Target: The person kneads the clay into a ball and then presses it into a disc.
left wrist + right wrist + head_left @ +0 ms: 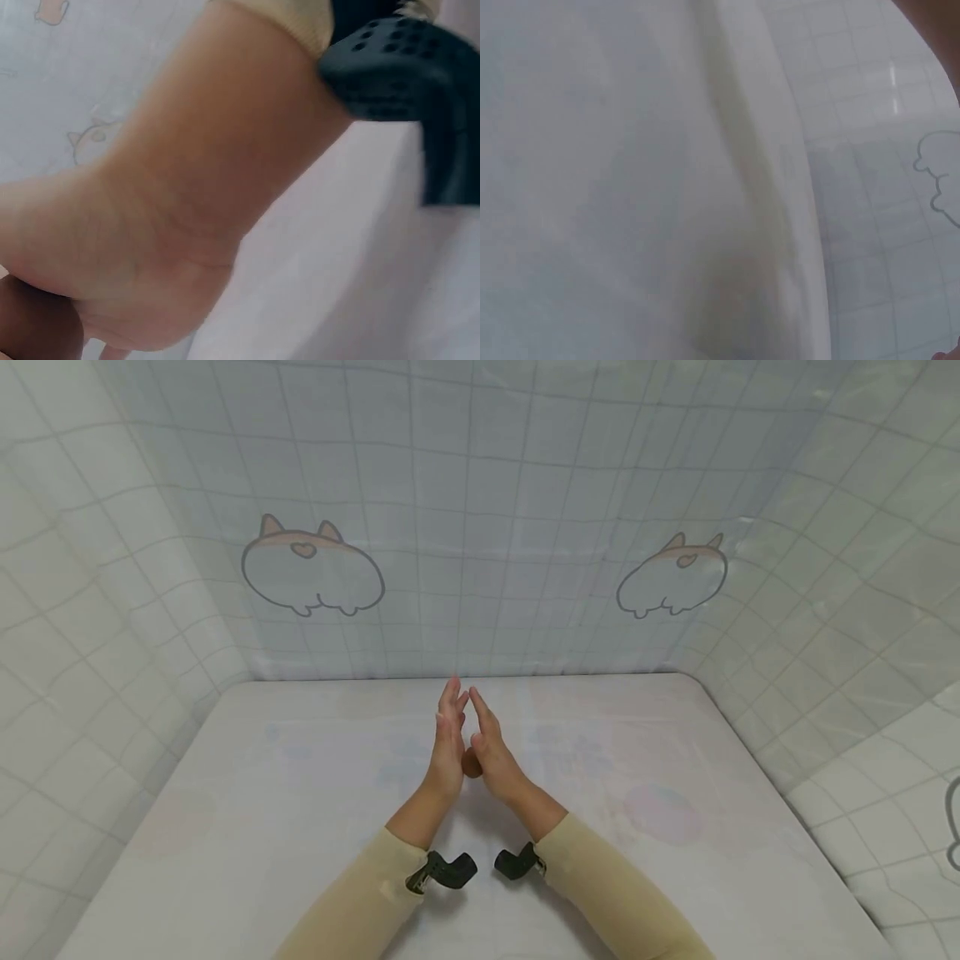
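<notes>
Over the middle of the white table (300, 827), my left hand (447, 739) and right hand (492, 750) are raised with palms facing each other. Their fingers are straight and point away from me, and the fingertips meet at the top. Neither hand holds anything that I can see. A small brownish patch, probably a thumb, shows between the heels of the hands. The left wrist view is filled by a bare wrist (187, 187) and a beige cuff. The right wrist view is a blur of white, with a sliver of skin (939, 10) in its top right corner.
Beige sleeves cover both forearms, each with a black wrist camera mount (450, 870) (517, 862). A pale checked curtain with cartoon animal prints (311, 568) encloses the table at the back and on both sides. Faint coloured patches mark the tabletop.
</notes>
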Available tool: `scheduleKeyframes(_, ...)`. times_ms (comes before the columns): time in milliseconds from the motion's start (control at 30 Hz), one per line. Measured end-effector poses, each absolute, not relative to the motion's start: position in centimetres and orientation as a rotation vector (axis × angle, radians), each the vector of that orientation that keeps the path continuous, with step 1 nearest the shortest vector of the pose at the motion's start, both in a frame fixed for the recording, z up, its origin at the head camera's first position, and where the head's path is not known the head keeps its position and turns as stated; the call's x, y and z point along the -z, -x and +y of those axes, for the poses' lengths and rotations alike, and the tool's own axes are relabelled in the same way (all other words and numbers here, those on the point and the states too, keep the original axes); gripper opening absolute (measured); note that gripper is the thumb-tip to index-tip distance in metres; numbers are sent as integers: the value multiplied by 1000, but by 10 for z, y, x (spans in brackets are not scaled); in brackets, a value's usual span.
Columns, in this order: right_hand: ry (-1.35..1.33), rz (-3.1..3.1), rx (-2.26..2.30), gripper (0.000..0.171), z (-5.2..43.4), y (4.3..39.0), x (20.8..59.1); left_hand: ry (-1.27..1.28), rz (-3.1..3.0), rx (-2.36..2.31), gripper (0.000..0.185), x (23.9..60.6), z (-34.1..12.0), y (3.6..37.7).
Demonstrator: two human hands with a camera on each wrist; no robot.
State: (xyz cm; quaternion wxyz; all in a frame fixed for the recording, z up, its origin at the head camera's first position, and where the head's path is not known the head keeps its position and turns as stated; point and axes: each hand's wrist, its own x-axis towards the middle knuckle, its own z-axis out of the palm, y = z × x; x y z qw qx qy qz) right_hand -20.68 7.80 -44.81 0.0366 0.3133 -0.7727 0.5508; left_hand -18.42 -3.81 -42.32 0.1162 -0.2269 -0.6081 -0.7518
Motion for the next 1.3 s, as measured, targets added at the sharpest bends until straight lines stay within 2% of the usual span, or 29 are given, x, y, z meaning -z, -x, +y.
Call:
scheduleKeyframes(300,-1205,-2143,-1726,89,72,196,452,572,-1881,2131,101,420,-42,193)
scheduleKeyframes(533,-1284,-2006,-1789,88,70,186,441,492,-1989,2096,92,425,-45,198)
scheduleKeyframes(833,-1094,-2051,-1723,92,73,188,429,521,-2173,2138,92,439,-38,189)
scheduleKeyframes(1033,-946,-2044,-1747,93,77,197,425,637,-2225,2111,86,441,-34,181)
scheduleKeyframes(1300,-789,-2061,-1790,97,81,207,426,823,-2172,2194,91,445,-32,177)
